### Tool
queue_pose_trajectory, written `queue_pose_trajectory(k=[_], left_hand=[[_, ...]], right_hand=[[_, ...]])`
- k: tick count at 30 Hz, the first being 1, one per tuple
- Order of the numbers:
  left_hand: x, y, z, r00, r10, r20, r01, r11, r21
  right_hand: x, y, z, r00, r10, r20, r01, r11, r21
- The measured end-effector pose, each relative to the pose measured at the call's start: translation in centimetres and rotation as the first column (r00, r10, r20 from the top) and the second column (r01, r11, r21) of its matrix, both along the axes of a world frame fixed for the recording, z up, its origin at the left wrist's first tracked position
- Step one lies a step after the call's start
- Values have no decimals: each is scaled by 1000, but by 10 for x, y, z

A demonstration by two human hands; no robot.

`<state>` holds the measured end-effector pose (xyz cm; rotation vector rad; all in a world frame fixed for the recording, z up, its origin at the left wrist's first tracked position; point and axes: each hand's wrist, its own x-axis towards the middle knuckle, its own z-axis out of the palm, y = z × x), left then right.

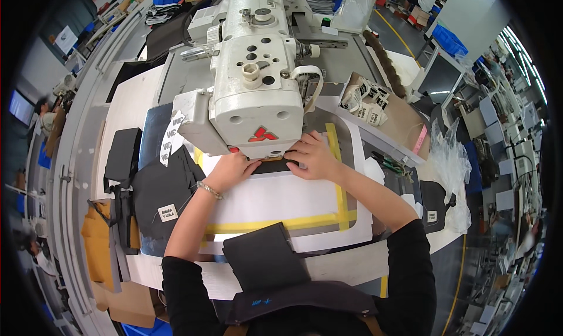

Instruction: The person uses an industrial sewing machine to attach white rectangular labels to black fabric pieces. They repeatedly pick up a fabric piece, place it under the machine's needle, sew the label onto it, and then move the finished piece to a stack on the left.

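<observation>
A large white industrial sewing machine (258,101) stands before me, and its head hides the needle area. Just below the head lies a narrow black fabric piece (271,167) with a small tan strip along its far edge. My left hand (232,170) holds the piece's left end, fingers closed at its edge and partly hidden by the machine. At the right end, my right hand (314,157) grips the piece with bent fingers and thumb. Beneath both hands is a white sheet (275,204) bordered with yellow tape (275,223).
Black fabric pieces (164,189) and a black stack (123,154) lie left, beside mustard fabric (97,236). At right are an open box (387,133) of labels, snips (390,164) and clear plastic (448,160). Black panels (264,259) rest at the near table edge.
</observation>
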<state>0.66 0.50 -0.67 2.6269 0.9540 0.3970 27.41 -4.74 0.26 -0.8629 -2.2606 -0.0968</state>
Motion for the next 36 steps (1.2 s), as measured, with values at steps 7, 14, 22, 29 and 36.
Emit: queue_pose_trajectory(k=[7, 14, 22, 29, 36], left_hand=[[-5, -8, 4, 998, -7, 61, 8, 1000, -10], [-25, -25, 38, 991, 129, -48, -130, 991, -22], [-17, -37, 40, 996, -70, -59, 83, 963, 256], [1, -39, 34, 970, -181, -159, 227, 911, 346], [15, -50, 9, 997, -76, 1, 64, 845, 531]], right_hand=[[4, 0, 1, 1000, -12, -13, 12, 1000, -19], [3, 0, 1, 1000, -2, -9, 2, 1000, -5], [27, -24, 6, 997, -27, 75, 33, 997, -71], [38, -31, 1, 996, -45, 81, 46, 999, -7], [32, -45, 12, 959, -130, 251, 137, 990, -10]])
